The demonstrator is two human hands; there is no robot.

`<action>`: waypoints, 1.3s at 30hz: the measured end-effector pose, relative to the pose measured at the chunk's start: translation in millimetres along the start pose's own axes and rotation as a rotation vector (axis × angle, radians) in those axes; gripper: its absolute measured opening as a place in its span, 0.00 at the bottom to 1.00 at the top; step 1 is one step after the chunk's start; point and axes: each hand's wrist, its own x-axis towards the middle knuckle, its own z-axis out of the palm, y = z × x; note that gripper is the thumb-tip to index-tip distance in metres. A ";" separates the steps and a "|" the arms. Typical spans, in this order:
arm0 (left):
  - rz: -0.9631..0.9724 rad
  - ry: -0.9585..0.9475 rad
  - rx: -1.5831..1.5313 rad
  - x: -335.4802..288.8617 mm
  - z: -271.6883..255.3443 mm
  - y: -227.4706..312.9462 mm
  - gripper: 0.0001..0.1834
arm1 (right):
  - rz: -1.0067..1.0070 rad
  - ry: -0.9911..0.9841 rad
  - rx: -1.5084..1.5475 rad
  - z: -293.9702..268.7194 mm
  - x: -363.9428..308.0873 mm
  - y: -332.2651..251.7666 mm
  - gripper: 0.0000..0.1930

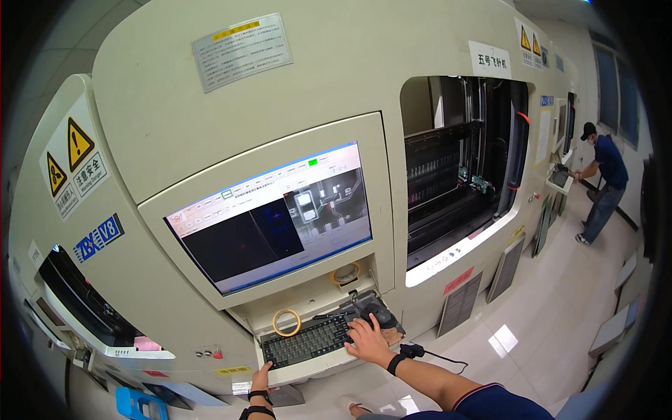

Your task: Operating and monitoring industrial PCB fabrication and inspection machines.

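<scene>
A black keyboard [308, 341] lies on a pull-out tray [318, 365] below the monitor. My right hand [369, 341] is over the keyboard's right end, open, its fingers spread on the keys and beside a black mouse [376, 313]. At the tray's left front corner is my left hand [261, 379], thumb up at the edge and closed around it; its other fingers are hidden. A tilted monitor [273, 217] shows a dark panel and a grey close-up of pads and tracks. One tape roll [287, 323] leans behind the keyboard.
Another tape roll [346, 273] sits in the recess under the monitor. To the right, a machine window [462, 175] reveals dark rails and a green circuit board [480, 184]. Flat panels [460, 304] lean against the machine. A person [603, 175] works farther right. A blue stool [136, 404] stands lower left.
</scene>
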 end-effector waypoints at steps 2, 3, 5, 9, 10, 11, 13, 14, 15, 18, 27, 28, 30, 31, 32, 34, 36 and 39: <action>-0.005 0.015 0.021 -2.3 1.0 1.8 0.27 | -0.001 0.004 0.002 -0.2 -0.1 -0.2 0.17; -0.003 0.024 0.030 -2.1 1.3 2.3 0.27 | -0.002 0.008 0.006 -0.4 0.4 0.0 0.17; -0.003 0.022 0.027 0.0 0.8 1.1 0.27 | -0.009 -0.033 -0.009 -1.2 0.4 0.4 0.16; -0.024 0.043 -0.004 5.4 -0.8 -2.1 0.27 | -0.020 -0.070 -0.034 -2.1 1.0 0.4 0.15; -0.018 0.043 0.001 6.1 -1.1 -2.4 0.27 | -0.023 -0.059 -0.023 -2.0 1.2 0.1 0.15; -0.019 0.040 0.009 6.6 -1.3 -2.3 0.27 | -0.017 -0.047 -0.015 -2.0 1.2 0.0 0.15; -0.020 0.038 0.019 6.3 -1.2 -2.1 0.27 | -0.010 -0.035 -0.007 -1.9 0.9 -0.5 0.15; -0.021 0.038 0.017 5.8 -0.9 -2.2 0.27 | -0.012 -0.033 -0.014 -2.0 0.7 -0.6 0.15; -0.020 0.040 0.009 5.5 -0.9 -2.0 0.27 | -0.014 -0.029 -0.029 -2.1 0.8 -0.7 0.15; -0.010 0.041 -0.015 5.1 -0.6 -2.1 0.26 | -0.061 -0.058 0.026 -3.4 1.5 -0.1 0.15; -0.014 0.032 -0.023 6.0 -1.6 -1.9 0.25 | -0.172 -0.165 0.027 -8.5 3.8 -0.9 0.19; -0.018 0.032 -0.013 6.3 -1.5 -2.0 0.25 | -0.171 -0.164 0.025 -8.2 3.9 -0.8 0.19; 0.009 -0.008 -0.046 6.9 -1.7 -2.9 0.25 | -0.153 -0.180 0.016 -7.2 3.8 -0.6 0.22; 0.009 -0.008 -0.045 7.5 -1.7 -3.4 0.25 | -0.152 -0.180 0.015 -6.6 3.5 -0.5 0.22; 0.011 0.002 -0.050 8.1 -1.8 -4.3 0.25 | -0.144 -0.181 0.018 -5.9 3.4 -0.4 0.23; 0.013 0.011 -0.054 10.0 -1.8 -5.3 0.25 | -0.135 -0.181 0.021 -4.7 3.1 0.4 0.24; 0.001 0.022 -0.052 12.1 -2.0 -6.3 0.24 | -0.127 -0.193 0.018 -3.6 2.7 0.8 0.25; 0.021 0.021 -0.079 14.3 -2.3 -8.8 0.24 | -0.124 -0.175 -0.018 -1.5 3.7 1.0 0.25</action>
